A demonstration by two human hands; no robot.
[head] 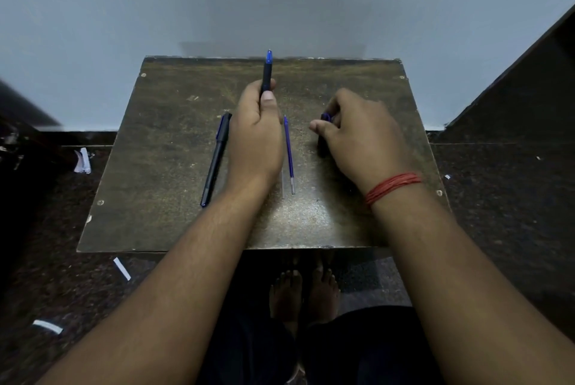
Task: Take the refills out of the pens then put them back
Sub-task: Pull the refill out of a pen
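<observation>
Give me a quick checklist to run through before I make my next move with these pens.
1. Left hand grips the raised pen firmly: ok, fingers and thumb wrapped round its lower part, blue tip up.
2. A loose refill is within reach: ok, it lies on the table between the hands.
3. Second refill located: cannot tell, a thin clear piece shows by the left wrist, mostly hidden.
4. Right hand is free to pick up: not ok, its fingers curl round a blue part.
5. Capped pen is out of the way: ok, left of the left hand.
</observation>
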